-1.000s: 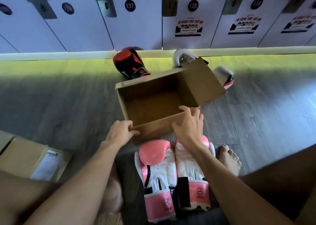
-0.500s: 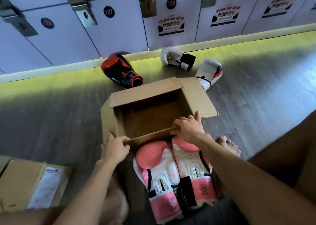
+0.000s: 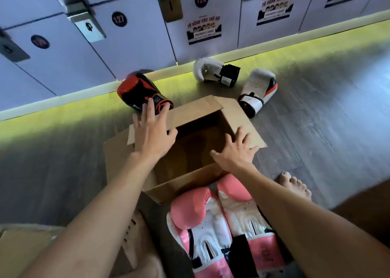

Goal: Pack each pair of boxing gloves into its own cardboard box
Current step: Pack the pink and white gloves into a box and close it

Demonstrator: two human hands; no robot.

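Head view looks down on an open brown cardboard box (image 3: pixel 196 146) that stands on the grey wood-look floor (image 3: pixel 316 129) between the person's legs, its flaps spread outward and its inside bare, with only shadowed cardboard showing at the bottom. The left hand (image 3: pixel 153 134) reaches over the box's far-left flap with fingers spread and slack, holding nothing; its fingertips overlap the cuff of a red-and-black boxing glove (image 3: pixel 139 91) in the picture, but whether they touch it cannot be told. The right hand (image 3: pixel 237 151) is likewise splayed and holds nothing, hovering at the box's right rim and flap. Just beside the box's near wall, a pair of pink-and-white boxing gloves (image 3: pixel 223 225) lies side by side, outside the box, cuffs towards the person. Beyond the box, two white boxing gloves lie apart from each other: one with a black cuff (image 3: pixel 211 70) near the wall, one with an orange stripe (image 3: pixel 258 89) near the box's right flap. A bare foot (image 3: pixel 293 184) rests to the right. Another flat brown cardboard box (image 3: pixel 19 252) sits at lower left. Pale numbered lockers (image 3: pixel 130 41) line the back.
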